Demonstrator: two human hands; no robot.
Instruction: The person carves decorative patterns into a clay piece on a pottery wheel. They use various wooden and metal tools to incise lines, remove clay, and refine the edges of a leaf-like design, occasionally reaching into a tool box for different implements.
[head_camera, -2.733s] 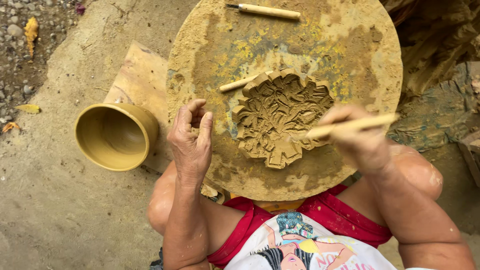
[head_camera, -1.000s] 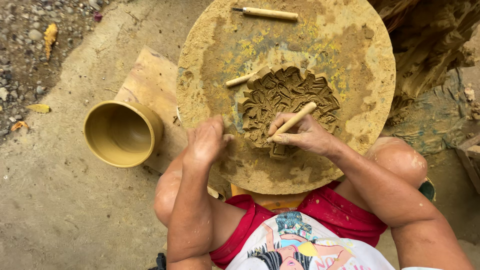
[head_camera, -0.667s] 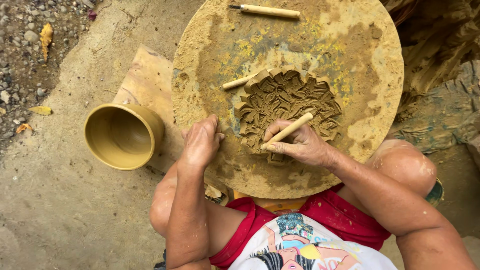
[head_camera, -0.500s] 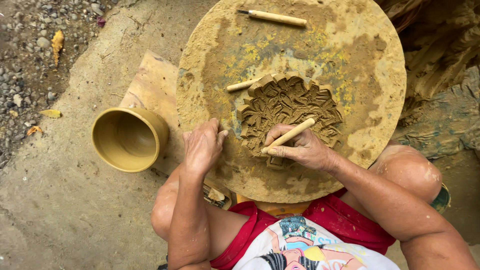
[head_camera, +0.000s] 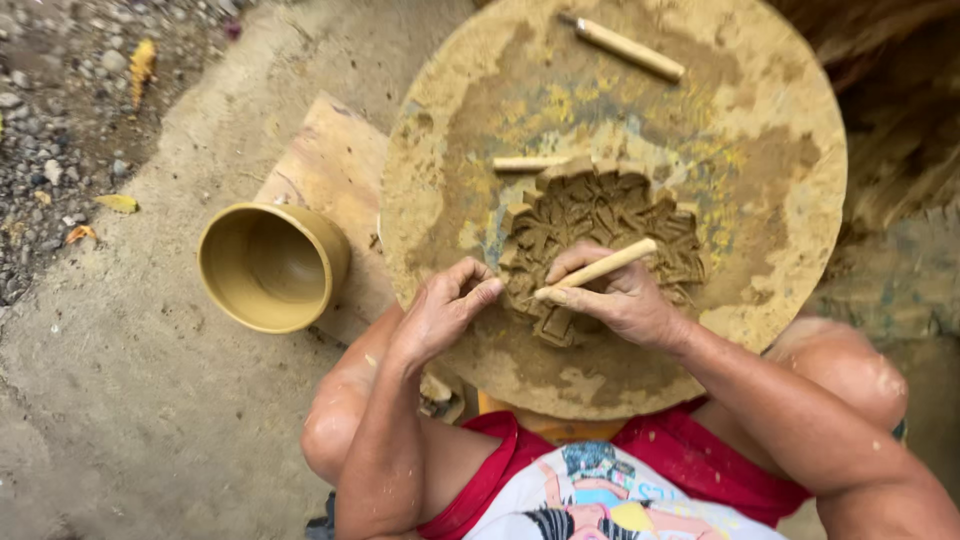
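Progress: the clay relief slab (head_camera: 600, 235) already carries deep leafy cuts across most of its face; the near edge under the tool looks the least finished, though the hand hides part of it
Right hand (head_camera: 625, 300): fingers closed round a pale wooden modelling stick (head_camera: 597, 270), tip pressed into the slab's near-left edge
Left hand (head_camera: 443, 310): fingers curled and loose, gripping nothing, fingertips touching the slab's left rim
Slab position: centre of the round work board (head_camera: 770, 170), lying flat
Materials: damp brown clay, rough and crumbly; board caked with dried yellow-brown slip
Nearby: short stick (head_camera: 530, 163) touching the slab's top-left; wooden-handled tool (head_camera: 625, 48) at the far edge; smooth ochre clay pot (head_camera: 270, 265) lying on its side, left of the board
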